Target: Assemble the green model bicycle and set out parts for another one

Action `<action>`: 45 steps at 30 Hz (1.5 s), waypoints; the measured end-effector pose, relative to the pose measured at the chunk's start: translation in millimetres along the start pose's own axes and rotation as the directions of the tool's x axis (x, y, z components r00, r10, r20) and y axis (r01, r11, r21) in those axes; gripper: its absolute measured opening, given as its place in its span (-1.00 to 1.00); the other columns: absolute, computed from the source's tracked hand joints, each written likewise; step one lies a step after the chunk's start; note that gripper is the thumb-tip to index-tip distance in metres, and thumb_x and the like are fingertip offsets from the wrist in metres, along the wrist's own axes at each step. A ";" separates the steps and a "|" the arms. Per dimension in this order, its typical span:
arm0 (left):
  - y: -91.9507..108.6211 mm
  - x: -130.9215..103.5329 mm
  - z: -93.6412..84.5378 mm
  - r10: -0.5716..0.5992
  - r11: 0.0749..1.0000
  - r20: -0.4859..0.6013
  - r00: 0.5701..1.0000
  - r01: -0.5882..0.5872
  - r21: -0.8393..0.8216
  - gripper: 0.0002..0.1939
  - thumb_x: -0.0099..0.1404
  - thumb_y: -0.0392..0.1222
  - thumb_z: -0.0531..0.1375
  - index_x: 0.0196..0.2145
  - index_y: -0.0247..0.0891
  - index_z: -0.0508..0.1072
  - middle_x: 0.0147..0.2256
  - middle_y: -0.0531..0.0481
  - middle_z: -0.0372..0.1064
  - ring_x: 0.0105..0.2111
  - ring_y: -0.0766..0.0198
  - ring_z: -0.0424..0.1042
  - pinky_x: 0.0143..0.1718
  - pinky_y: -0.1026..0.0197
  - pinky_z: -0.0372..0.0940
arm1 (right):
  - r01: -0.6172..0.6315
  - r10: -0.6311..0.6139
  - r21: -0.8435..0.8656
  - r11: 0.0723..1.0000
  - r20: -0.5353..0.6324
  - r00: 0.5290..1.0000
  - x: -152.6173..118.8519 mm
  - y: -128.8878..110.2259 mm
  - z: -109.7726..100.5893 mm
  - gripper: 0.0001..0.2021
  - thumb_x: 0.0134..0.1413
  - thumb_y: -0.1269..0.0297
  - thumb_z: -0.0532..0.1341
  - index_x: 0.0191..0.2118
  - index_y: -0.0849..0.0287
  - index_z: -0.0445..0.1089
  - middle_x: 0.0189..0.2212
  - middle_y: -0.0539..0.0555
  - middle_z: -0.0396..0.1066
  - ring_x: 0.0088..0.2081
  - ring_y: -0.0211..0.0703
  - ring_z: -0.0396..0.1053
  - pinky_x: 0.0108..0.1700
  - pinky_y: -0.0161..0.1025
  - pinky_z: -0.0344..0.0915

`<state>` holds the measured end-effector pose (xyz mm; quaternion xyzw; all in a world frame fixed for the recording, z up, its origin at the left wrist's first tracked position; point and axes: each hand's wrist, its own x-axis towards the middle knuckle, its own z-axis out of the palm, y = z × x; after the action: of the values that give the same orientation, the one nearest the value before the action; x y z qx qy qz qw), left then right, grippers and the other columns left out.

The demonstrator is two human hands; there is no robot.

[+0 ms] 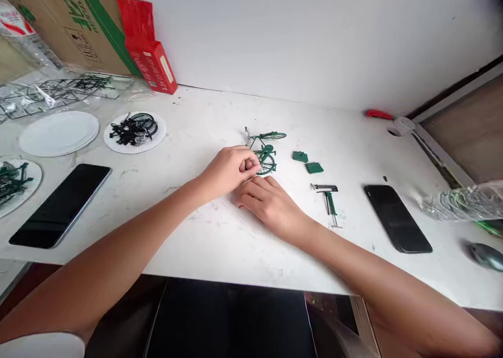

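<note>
A small green model bicycle [266, 151] lies on the white tabletop, with part of its lower wheel behind my fingers. My left hand [231, 172] is closed, thumb and fingertips pinched together at the wheel's edge. Whatever is in that pinch is too small or hidden to name. Just below it, my right hand [267, 203] rests on the table with curled fingers, their tips out of sight. Right of the bicycle lie two flat green pieces, an upper one [300, 156] and a lower one [315, 167]. Nearer me are a thin dark piece [325, 187] and a green T-shaped piece [331, 203].
On the left are a phone [61, 206], a white plate with black model parts [159, 132], stacked white plates [58, 132] and a red box [157, 69]. A second phone [397, 219], a plastic bottle [463, 202] and a mouse [487, 256] lie to the right.
</note>
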<state>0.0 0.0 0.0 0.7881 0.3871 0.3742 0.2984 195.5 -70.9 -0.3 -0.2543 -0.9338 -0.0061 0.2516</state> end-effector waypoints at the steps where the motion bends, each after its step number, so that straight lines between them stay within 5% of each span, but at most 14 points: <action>1: -0.8 -0.3 0.1 0.000 1.000 0.002 1.000 0.000 -0.002 -0.90 0.41 -0.31 0.37 -0.32 -0.27 0.62 -0.35 0.04 0.50 -0.39 0.34 0.37 -0.26 0.23 0.34 | 0.029 -0.030 -0.031 0.999 -0.026 0.999 0.0 0.8 -6.8 -0.81 0.63 0.48 0.15 -0.11 0.16 0.46 -0.16 0.13 0.64 -0.13 -0.02 0.52 -0.09 -0.05 0.42; 3: -2.0 -1.0 0.4 0.000 1.000 0.007 1.000 0.000 -0.004 -0.90 0.42 -0.29 0.36 -0.32 -0.25 0.62 -0.35 0.05 0.50 -0.39 0.34 0.38 -0.28 0.22 0.33 | 0.054 -0.058 -0.037 0.998 -0.090 0.994 -0.8 3.9 -18.8 -0.76 0.58 0.60 0.09 -0.04 0.15 0.42 -0.14 0.13 0.65 -0.11 -0.02 0.53 -0.09 -0.03 0.42; 6: -2.4 -2.5 1.4 0.005 1.000 0.011 1.000 -0.005 0.000 -0.91 0.42 -0.31 0.35 -0.29 -0.25 0.64 -0.32 0.03 0.51 -0.38 0.34 0.41 -0.30 0.23 0.32 | 0.057 -0.059 -0.016 0.998 -0.346 0.936 -5.1 14.3 -27.5 -0.67 0.47 0.67 0.10 0.07 0.07 0.38 -0.23 0.06 0.61 -0.20 -0.04 0.52 -0.20 -0.06 0.43; 9: -0.3 -4.3 3.8 -0.007 1.000 0.020 1.000 0.007 -0.002 -0.93 0.43 -0.34 0.37 -0.25 -0.26 0.66 -0.30 0.01 0.52 -0.38 0.34 0.40 -0.31 0.24 0.32 | -0.037 0.195 0.296 0.954 -0.524 0.829 -9.5 25.1 -22.3 -0.75 0.55 0.52 0.19 0.14 0.02 0.37 -0.21 0.04 0.58 -0.23 -0.12 0.58 -0.18 -0.08 0.52; 13: 3.4 -7.7 10.3 -0.013 1.000 0.044 0.999 0.014 -0.024 -0.94 0.41 -0.35 0.39 -0.26 -0.27 0.65 -0.30 0.01 0.51 -0.41 0.37 0.37 -0.33 0.24 0.31 | -0.083 0.555 0.707 0.702 -0.471 0.686 -9.9 28.5 -5.9 -0.92 0.69 0.25 0.16 0.09 -0.09 0.22 -0.24 -0.04 0.57 -0.22 -0.15 0.66 -0.23 -0.11 0.66; 17: 4.4 -11.4 16.3 0.018 0.999 0.060 0.998 -0.016 -0.046 -0.91 0.43 -0.33 0.39 -0.28 -0.27 0.62 -0.30 0.02 0.50 -0.41 0.39 0.36 -0.34 0.26 0.30 | -0.085 0.657 0.797 0.597 -0.426 0.622 -9.4 28.2 4.8 -0.89 0.71 0.14 0.15 0.05 -0.11 0.15 -0.16 -0.03 0.53 -0.17 -0.17 0.64 -0.25 -0.14 0.69; 23: 6.6 -12.6 16.9 0.001 0.997 0.100 0.995 0.007 -0.075 -0.92 0.41 -0.37 0.36 -0.28 -0.29 0.62 -0.30 0.02 0.50 -0.40 0.41 0.37 -0.34 0.28 0.31 | -0.120 0.686 0.846 0.520 -0.330 0.649 -11.5 35.3 13.8 -0.82 0.71 -0.01 0.13 0.04 -0.10 0.15 -0.22 -0.06 0.51 -0.22 -0.20 0.61 -0.29 -0.19 0.64; 31: 9.8 -14.5 18.8 -0.034 0.997 0.077 0.996 0.038 -0.061 -0.89 0.31 -0.42 0.35 -0.34 -0.25 0.57 -0.35 0.04 0.52 -0.42 0.38 0.42 -0.35 0.25 0.37 | -0.164 0.724 0.858 0.486 -0.291 0.625 -9.6 35.0 16.6 -0.75 0.70 -0.10 0.13 0.01 -0.10 0.13 -0.26 -0.07 0.49 -0.23 -0.21 0.59 -0.41 -0.29 0.54; 45: 12.2 -15.7 22.2 -0.093 0.990 0.063 0.994 0.099 -0.101 -0.90 0.22 -0.40 0.35 -0.39 -0.25 0.56 -0.41 0.07 0.51 -0.45 0.39 0.41 -0.40 0.27 0.35 | -0.175 0.648 0.808 0.563 -0.299 0.701 -10.6 32.5 14.1 -0.81 0.71 0.00 0.13 0.03 -0.10 0.12 -0.25 -0.05 0.42 -0.20 -0.20 0.57 -0.46 -0.37 0.51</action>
<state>16.3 -23.4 -8.3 0.7625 0.3957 0.3560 0.3678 212.3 -45.7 -21.4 -0.3406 -0.6420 0.3522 0.5898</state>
